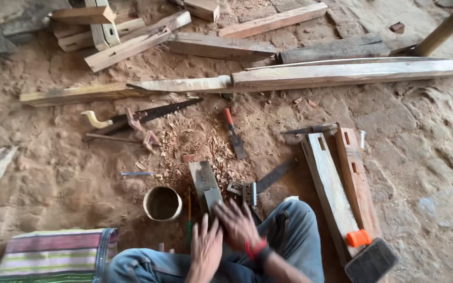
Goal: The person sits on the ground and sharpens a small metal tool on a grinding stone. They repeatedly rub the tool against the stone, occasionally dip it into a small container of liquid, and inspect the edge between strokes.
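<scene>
The person sits on the dirt floor (69,178) in blue jeans, knees apart. The left hand (205,254) is raised flat, fingers extended and slightly spread, gripping nothing; motion blur obscures finer detail. The right hand (239,225), with a red band at the wrist, is likewise open, fingers splayed forward, its fingertips at or just over the near end of a grey rectangular stone block (205,183); contact cannot be confirmed. The block lies on the floor directly ahead of the hands, angled away from the person. Left of it stands a round metal tin (162,203), with a thin green-handled tool (189,217) between them. Right of the block lies a steel try square (263,183). Further right rest two mortised timber rails (342,178), side by side, with a dark mallet (370,259) and its orange handle at their near end. Beyond the block, wood shavings (195,141) cover the ground beside a red-handled chisel (234,133). A handsaw (142,115) lies to the left. Rough planks (300,77) cross the far floor. A striped cloth (53,254) sits near the left knee.
</scene>
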